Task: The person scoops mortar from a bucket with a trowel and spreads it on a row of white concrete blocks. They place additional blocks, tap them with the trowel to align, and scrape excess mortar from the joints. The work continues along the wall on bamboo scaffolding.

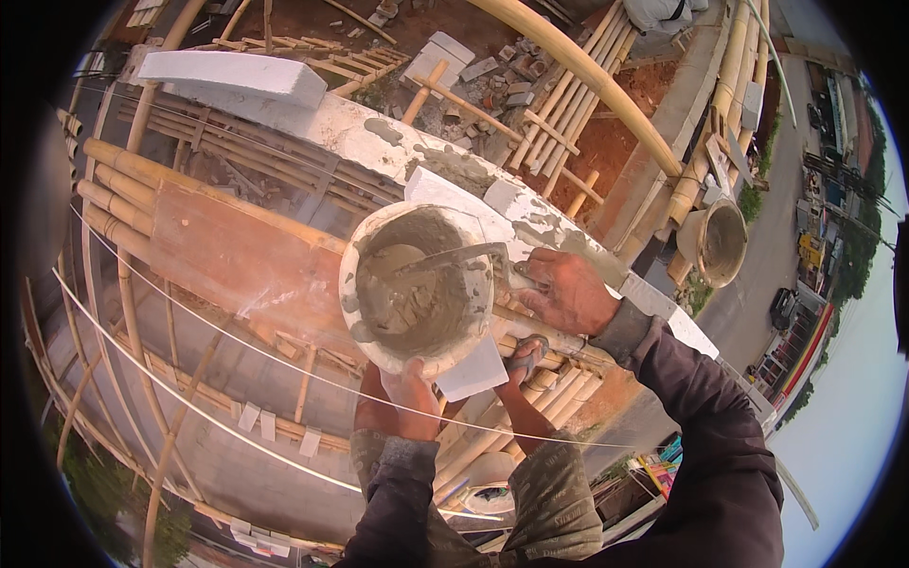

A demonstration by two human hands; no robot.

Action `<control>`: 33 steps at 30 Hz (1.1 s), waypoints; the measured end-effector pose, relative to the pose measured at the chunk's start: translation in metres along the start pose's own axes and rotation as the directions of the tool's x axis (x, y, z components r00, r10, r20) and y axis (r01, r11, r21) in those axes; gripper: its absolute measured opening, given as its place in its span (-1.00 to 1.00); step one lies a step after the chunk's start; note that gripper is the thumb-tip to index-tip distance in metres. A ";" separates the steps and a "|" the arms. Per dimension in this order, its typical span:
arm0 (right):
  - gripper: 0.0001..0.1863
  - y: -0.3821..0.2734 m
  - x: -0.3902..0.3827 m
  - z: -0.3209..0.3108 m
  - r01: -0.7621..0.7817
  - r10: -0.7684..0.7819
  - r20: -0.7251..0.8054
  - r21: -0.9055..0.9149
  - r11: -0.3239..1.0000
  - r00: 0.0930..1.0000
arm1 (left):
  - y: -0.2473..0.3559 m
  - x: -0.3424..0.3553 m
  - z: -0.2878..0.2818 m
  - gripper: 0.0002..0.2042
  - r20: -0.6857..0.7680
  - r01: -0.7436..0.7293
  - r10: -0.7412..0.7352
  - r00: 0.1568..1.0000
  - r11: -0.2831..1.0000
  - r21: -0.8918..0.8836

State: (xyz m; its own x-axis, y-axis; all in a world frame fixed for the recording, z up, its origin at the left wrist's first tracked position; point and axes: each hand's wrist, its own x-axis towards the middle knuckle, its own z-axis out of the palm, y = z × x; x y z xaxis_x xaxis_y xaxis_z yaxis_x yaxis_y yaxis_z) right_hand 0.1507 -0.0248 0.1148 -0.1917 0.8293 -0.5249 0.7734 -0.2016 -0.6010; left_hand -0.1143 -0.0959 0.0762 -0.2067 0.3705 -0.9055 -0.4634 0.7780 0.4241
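A pale bucket [469, 322] of grey wet mortar is held up below me, with my left hand [409, 383] gripping its near side. My right hand [563, 289] is closed on the handle of a metal trowel [483, 254], whose blade dips into the mortar. Just behind the bucket runs a white block wall [355, 128] streaked with grey mortar. A white block [445, 189] lies beyond the bucket, and another white piece [471, 374] shows below it, partly hidden.
I am high on bamboo scaffolding [133, 180] with a wooden board [218, 246]. Thin lines [170, 364] cross at the left. Another bucket [720, 241] stands at the right by bamboo poles [724, 95]. Rubble lies beyond the wall; a road with vehicles runs below.
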 end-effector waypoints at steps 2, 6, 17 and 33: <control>-0.71 0.021 0.015 -0.021 -0.066 0.067 -0.089 0.012 0.998 0.994 | 0.007 0.001 0.000 -0.29 -0.019 0.030 -0.030 0.999 1.000 0.006; -0.75 0.079 0.089 -0.027 -0.255 0.222 -0.163 -0.222 0.941 0.961 | 0.022 0.005 -0.009 -0.30 -0.058 0.035 -0.026 0.998 0.984 0.176; -0.81 0.163 0.236 0.099 -0.260 0.318 0.002 -0.573 0.777 0.948 | 0.048 0.007 -0.018 -0.40 -0.050 0.202 -0.198 0.979 0.973 0.112; -0.76 0.144 0.259 0.126 -0.421 0.426 -0.076 -0.386 0.821 0.902 | 0.028 -0.002 -0.015 -0.38 -0.103 0.046 -0.019 0.995 0.963 0.266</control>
State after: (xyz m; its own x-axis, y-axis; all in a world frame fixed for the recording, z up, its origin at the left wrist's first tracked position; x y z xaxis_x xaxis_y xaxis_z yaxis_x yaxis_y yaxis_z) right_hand 0.1364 0.0949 -0.1834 0.2028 0.7016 -0.6831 0.9490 -0.3128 -0.0395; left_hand -0.1405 -0.0823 0.0895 -0.2852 0.3017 -0.9098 -0.2266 0.9010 0.3698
